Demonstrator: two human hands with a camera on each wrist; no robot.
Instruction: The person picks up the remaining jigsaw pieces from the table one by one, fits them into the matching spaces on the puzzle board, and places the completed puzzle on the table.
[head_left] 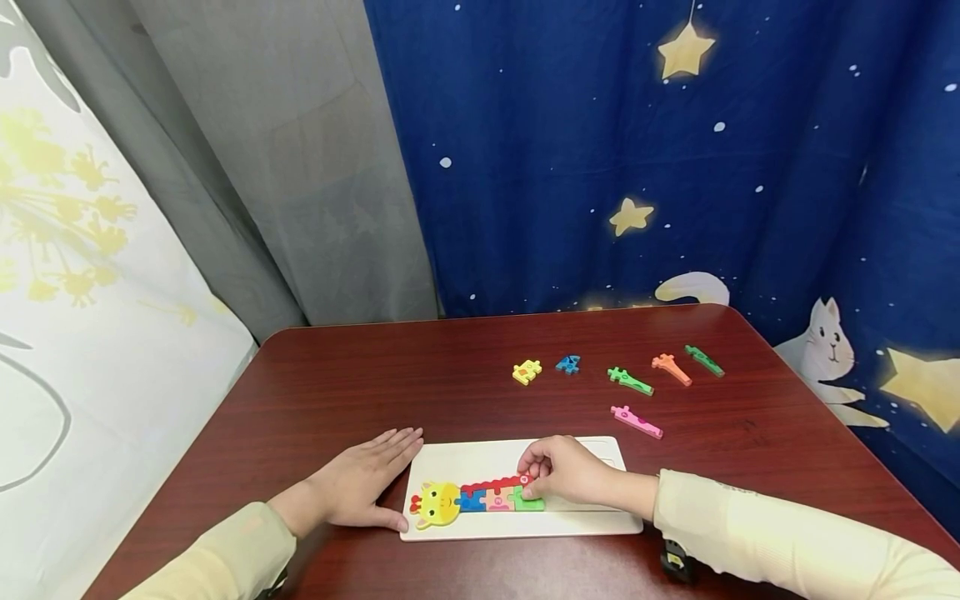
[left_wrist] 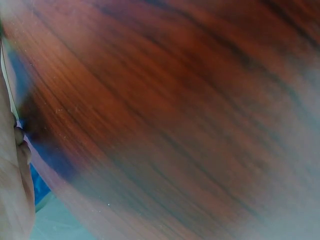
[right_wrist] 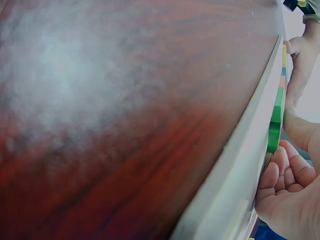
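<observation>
Dark-red table (head_left: 360,375) below; left hand (head_left: 363,481) rests flat against the board (head_left: 465,458), right hand (head_left: 570,471) pinches the green piece (head_left: 534,505), best pressed level with its pink neighbour (head_left: 497,502)

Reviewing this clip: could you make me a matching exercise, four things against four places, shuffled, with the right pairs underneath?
Things
1. left hand
2. right hand
3. giraffe head
4. loose pink piece

Places
A. on the table, beyond the far right corner of the board
B. at the left end of the joined row
C. at the green piece
D. at the board's left edge

Pairs: 1-D, 2-C, 3-B, 4-A
</observation>
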